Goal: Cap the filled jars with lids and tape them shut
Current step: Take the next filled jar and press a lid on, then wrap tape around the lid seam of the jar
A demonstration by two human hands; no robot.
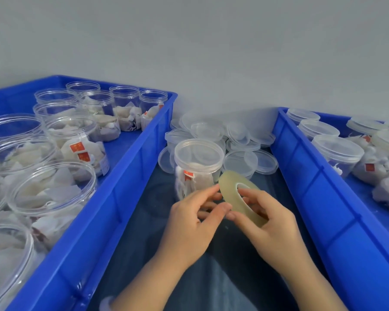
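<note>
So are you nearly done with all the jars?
Not nearly. Done: capped jars sit in the right bin. In hand: the middle jar has its lid on, and the left hand and right hand hold the tape roll beside it. Left: many open jars in the left bin, with loose lids waiting.

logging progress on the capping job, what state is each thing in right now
middle jar, upright, filled, lid on
tape roll, gripped by right hand, pinched by left hand
left tray jars, filled, no lids
right tray jars, lids on
loose lids, piled behind middle jar
</note>
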